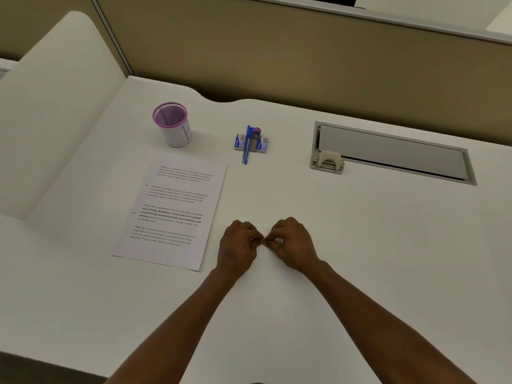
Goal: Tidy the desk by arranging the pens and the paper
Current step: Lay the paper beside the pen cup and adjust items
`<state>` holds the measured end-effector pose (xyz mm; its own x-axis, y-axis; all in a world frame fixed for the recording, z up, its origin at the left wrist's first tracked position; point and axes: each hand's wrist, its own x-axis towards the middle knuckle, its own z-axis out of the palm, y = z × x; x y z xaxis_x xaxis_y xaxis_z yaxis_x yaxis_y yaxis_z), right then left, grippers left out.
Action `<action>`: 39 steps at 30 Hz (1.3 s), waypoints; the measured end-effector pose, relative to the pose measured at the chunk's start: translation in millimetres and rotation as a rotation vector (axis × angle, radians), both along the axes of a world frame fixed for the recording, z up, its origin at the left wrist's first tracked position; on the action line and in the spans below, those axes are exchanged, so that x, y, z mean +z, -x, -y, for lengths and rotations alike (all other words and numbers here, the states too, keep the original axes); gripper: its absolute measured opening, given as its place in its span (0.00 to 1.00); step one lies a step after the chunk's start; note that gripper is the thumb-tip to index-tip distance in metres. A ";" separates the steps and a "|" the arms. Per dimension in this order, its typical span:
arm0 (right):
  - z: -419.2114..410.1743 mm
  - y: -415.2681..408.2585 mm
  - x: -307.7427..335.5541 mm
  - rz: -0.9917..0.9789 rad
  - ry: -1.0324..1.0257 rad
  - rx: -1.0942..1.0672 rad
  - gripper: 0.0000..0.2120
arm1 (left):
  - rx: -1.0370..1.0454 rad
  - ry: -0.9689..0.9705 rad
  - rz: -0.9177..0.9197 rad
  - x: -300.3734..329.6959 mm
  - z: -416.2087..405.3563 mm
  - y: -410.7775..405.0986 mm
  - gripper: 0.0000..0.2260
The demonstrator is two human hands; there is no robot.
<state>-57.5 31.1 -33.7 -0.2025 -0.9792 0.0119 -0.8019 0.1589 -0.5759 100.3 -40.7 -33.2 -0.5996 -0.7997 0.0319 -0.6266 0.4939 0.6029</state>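
Both hands meet at lower centre of the frame over the white surface (360,245). The left hand (238,249) and right hand (292,245) are curled, fingers (256,239) touching tip to tip; whether something small is pinched between them cannot be told. Left of the hands lies a printed paper (171,209), slightly tilted. Above it stands a purple-rimmed cup (173,124). At upper centre a blue pen (246,145) and a grey pen (255,139) lie across a small box (263,144). A grey cable hatch (393,153) sits at right.
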 end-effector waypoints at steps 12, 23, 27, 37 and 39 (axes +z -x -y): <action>4.1 -16.1 -2.7 -0.346 -0.001 0.086 0.06 | -0.011 0.164 0.126 -11.5 -10.9 7.4 0.06; 12.6 -5.2 23.9 0.412 -0.170 -0.318 0.10 | 0.245 -0.307 -0.185 8.4 5.4 10.6 0.11; 27.3 5.4 51.0 0.826 -0.193 -0.435 0.11 | 0.393 -0.518 -0.312 30.9 26.6 6.5 0.10; 155.8 -14.8 125.2 0.986 -0.153 -0.300 0.06 | 0.523 -0.459 -0.556 111.5 134.1 -2.9 0.05; 196.9 -23.5 138.8 0.923 -0.142 -0.244 0.06 | 0.562 -0.380 -0.574 124.8 169.3 -13.2 0.05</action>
<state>-34.0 -165.8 105.2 -0.2713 -0.8889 -0.3691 0.0217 0.3777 -0.9257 113.4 -210.1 91.7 -0.0884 -0.9888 -0.1206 -0.2672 -0.0931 0.9591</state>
